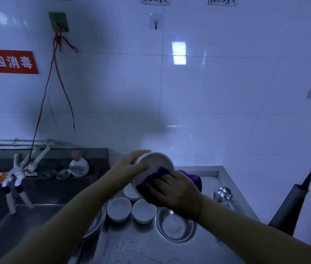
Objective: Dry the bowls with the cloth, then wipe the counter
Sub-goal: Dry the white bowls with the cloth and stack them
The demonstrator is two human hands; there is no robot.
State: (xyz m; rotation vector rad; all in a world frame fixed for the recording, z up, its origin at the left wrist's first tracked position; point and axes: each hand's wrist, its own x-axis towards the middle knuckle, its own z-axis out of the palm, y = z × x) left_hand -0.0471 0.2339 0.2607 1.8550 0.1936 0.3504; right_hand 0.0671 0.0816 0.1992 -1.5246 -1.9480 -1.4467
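Note:
My left hand (131,164) grips a white bowl (155,161) by its rim, tilted and held above the steel counter (208,242). My right hand (173,191) presses a purple cloth (155,177) into the bowl's inside; the cloth's tail hangs behind that hand. Below on the counter stand two white bowls (119,208) (143,210) upright, with a third white bowl (129,192) partly hidden under the held one.
A steel basin (175,227) sits on the counter to the right of the bowls, and steel plates (95,225) at the left edge. Ladles (224,194) lie at the right. A sink (17,206) with taps and a soap bottle (78,166) is on the left.

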